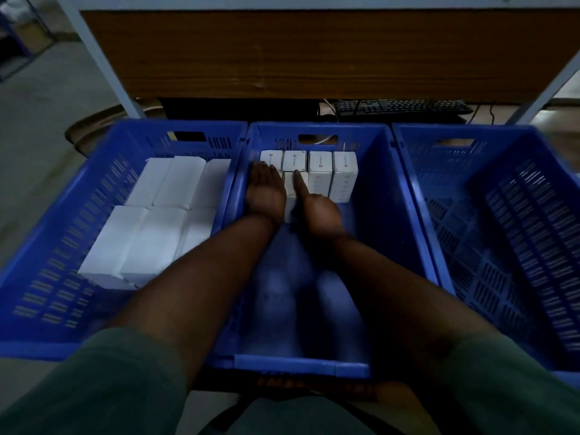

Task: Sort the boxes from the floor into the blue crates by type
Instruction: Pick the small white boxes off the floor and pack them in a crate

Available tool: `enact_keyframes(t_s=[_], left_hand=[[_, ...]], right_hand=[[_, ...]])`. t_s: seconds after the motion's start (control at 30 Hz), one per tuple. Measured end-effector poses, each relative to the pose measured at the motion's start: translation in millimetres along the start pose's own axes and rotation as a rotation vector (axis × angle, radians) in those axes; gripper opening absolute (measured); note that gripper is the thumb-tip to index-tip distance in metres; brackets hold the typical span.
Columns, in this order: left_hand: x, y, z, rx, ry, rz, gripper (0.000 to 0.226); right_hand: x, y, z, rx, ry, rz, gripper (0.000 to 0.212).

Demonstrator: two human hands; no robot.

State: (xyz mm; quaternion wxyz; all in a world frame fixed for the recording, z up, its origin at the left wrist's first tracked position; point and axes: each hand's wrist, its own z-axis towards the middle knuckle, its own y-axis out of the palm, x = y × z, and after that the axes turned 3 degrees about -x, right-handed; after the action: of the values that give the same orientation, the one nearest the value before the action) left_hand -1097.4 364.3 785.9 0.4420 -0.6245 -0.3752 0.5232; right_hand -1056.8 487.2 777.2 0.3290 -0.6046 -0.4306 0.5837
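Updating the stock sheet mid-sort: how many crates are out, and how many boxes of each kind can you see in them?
Blue crates: 3
Plain white boxes, left crate: 6 visible
Small boxes with a red mark, middle crate: 5 visible, the hands may hide more
Boxes in the right crate: 0
Total boxes visible: 11

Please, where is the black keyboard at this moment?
In the head view, the black keyboard lies at the upper right, on the floor under the wooden desk, just behind the far walls of the middle crate and right crate.
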Motion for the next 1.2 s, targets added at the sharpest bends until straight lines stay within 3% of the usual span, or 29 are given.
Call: enact_keyframes(t_s=[0.1, 0.23, 0.33, 0.47, 0.6, 0.73, 0.93, 1.2], left_hand=[[-2, -3, 1, 0.027, 0.006, -0.033, 0.059], [-6, -20, -7, -0.044, 0.044, -0.007, 0.079], [-11, -25, -9, -0.038, 0.079, -0.016, 0.086], [-17, -23, -18, 0.065, 0.097, -0.148, 0.075], [-27, -37, -53, 0.151, 0.181, -0.49, 0.09], [-52, -55, -113, 0.387, 0.127, -0.879, 0.062], [-79, -58, -214, 0.592, -0.042, -0.937, 0.031], [-125, -16, -381, 0.693, -0.331, -0.952, 0.028]], right_hand=[[1, -6, -1, 0.006, 0.014, 0.046, 0.106], [4, -15, -5, -0.018, 0.004, -0.004, 0.111], [4, -25, -11, -0.048, 0.035, -0.042, 0.099], [-8, -33, -26, 0.077, -0.021, -0.073, 0.069], [-22, -55, -46, 0.192, -0.101, 0.02, 0.043], [-39, -76, -63, 0.295, -0.201, 0.282, 0.037], [-79, -74, -109, 0.19, -0.362, 0.565, 0.034], [-187, -24, -222, 0.007, -0.731, 0.58, 0.032]])
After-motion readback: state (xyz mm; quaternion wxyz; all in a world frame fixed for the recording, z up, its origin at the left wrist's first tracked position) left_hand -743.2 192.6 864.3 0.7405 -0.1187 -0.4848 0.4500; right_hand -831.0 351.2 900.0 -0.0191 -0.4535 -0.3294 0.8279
